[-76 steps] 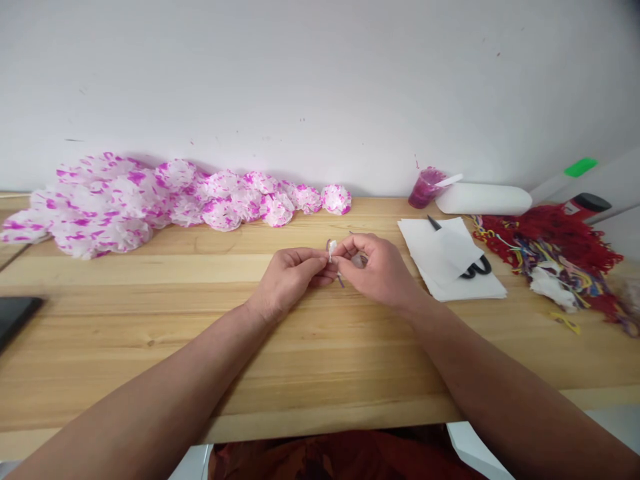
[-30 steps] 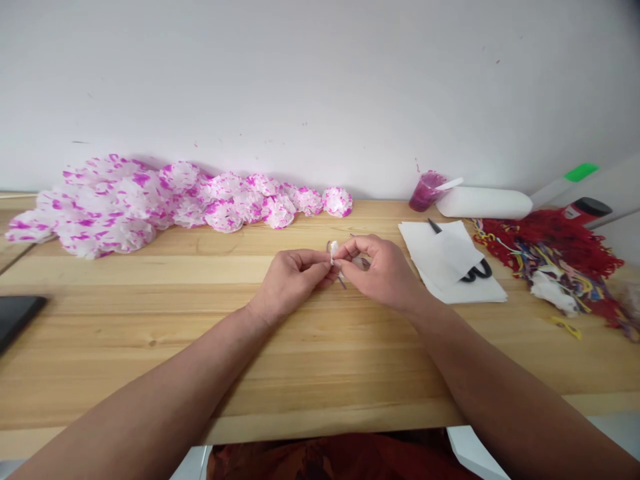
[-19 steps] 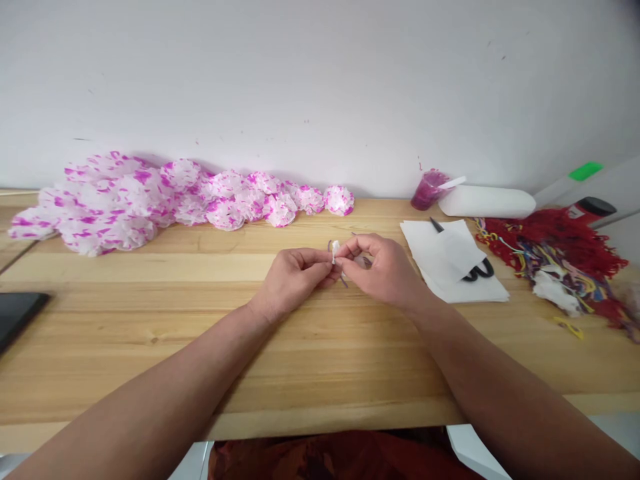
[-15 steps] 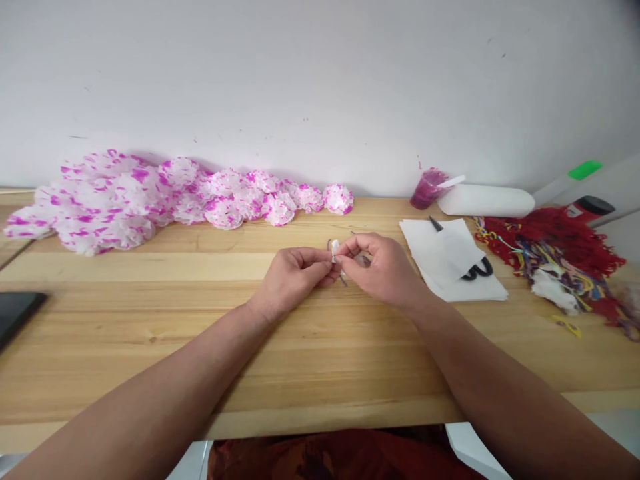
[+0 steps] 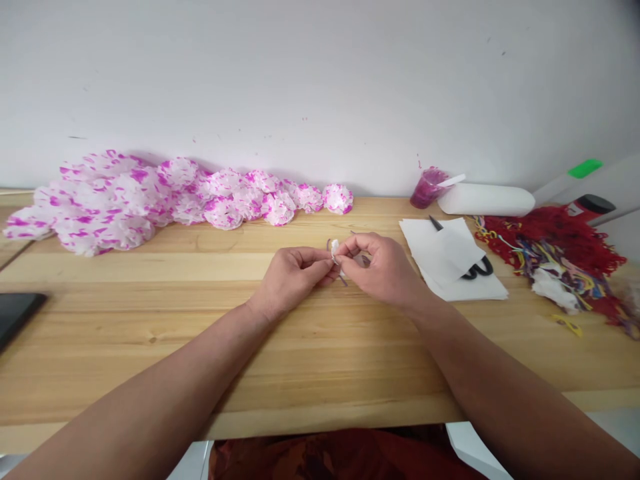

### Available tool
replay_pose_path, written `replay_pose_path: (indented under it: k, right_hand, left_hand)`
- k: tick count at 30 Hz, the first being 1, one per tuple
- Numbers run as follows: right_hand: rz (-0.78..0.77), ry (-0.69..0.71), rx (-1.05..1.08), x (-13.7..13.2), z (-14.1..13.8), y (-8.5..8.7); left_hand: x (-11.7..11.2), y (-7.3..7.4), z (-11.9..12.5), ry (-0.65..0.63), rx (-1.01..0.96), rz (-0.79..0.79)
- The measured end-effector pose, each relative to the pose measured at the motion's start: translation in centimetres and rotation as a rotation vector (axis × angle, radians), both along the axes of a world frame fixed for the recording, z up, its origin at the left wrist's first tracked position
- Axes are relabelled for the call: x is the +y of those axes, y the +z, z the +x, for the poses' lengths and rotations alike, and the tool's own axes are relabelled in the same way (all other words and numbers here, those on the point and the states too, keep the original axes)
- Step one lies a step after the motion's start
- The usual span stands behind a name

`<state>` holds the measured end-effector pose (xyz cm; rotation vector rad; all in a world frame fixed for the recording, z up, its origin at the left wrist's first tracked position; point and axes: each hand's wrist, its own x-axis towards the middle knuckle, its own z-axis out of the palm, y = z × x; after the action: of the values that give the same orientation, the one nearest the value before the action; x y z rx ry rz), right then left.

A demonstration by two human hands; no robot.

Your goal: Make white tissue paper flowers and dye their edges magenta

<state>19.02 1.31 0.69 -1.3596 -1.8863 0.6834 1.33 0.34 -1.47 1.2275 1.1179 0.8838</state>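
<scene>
Both my hands meet over the middle of the wooden table. My left hand and my right hand each pinch a small folded piece of white paper between thumb and fingers. A thin purple tie or wire pokes out above and below the paper. The fingers of both hands are closed on it, just above the tabletop.
A row of white-and-pink paper flowers lies along the wall at the left. White paper sheets with black scissors lie right of my hands. A pink cup, a white roll, a red thread pile and a dark device are also there.
Almost nothing differs; my hands stay pinched on the small paper piece, with only slight finger shifts and small camera movement.
</scene>
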Motion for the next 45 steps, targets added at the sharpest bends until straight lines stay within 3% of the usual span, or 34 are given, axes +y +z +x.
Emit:
replay_pose_path:
  k: [28,36,45]
  right_hand:
    - [-0.004,0.017,-0.004,-0.14,0.04,0.27]
    - [0.184,0.067,-0.121,-0.58,0.07,0.47]
    - [0.248,0.019,-0.239,-0.58,-0.08,0.27]
  left_hand:
    - [-0.06,0.27,0.19,0.035,0.059,-0.026]
    - [-0.06,0.46,0.14,0.069,0.011,-0.04]
    - [-0.09,0.24,0.09,0.062,0.012,-0.029]
